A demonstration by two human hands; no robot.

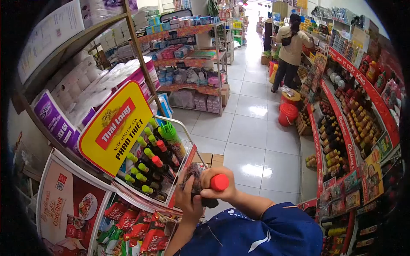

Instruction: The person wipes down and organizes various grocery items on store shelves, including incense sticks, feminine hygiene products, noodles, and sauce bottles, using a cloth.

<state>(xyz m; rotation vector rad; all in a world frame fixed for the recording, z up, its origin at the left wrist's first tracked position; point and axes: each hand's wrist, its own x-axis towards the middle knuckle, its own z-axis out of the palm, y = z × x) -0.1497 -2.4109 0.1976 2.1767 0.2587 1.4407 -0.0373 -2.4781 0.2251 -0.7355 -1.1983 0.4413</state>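
My right hand [218, 181] is wrapped round the neck of a dark bottle with a red cap [220, 182]. Against the bottle's side, my left hand [190, 200] presses something dark and patterned, perhaps a cloth or the label; I cannot make out which. Just left of my hands stands a rack of bottles [147, 170], most with green caps and a few with red ones. A yellow Thái Long sign [117, 128] rises over that rack.
Red packets [136, 226] fill a lower left display. Shelves of sauce bottles [337, 123] curve along the right. A red bucket [288, 114] and a person [291, 49] are farther up the tiled aisle [247, 123]. Cardboard boxes [212, 160] lie beyond my hands.
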